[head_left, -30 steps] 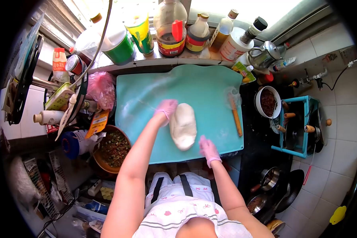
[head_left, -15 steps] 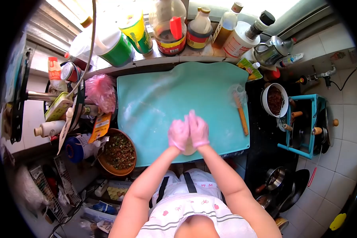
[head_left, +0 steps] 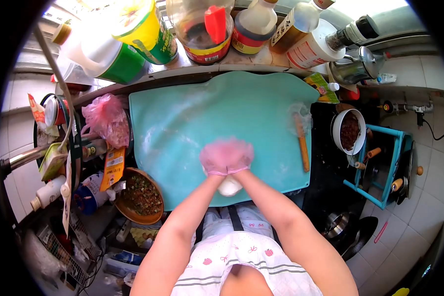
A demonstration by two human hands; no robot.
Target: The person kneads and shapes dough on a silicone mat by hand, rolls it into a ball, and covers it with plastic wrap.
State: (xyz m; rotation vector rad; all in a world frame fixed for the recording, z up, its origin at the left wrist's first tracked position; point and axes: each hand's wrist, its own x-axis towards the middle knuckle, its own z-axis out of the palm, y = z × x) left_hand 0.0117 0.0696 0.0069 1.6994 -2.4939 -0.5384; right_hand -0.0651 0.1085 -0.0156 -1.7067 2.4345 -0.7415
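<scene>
Whereas one second ago they stood apart, the left hand and right hand, both pink-gloved, now lie side by side over the white dough, hiding all but its near end. Motion blur prevents telling how far either is open or whether it grips the dough, which rests on the teal mat near the front edge.

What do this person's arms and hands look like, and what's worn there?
The left hand and right hand wear pink gloves reaching about the wrists. No sleeves show along the visible arms. The top is white, with pinkish prints and dark stripes.
</scene>
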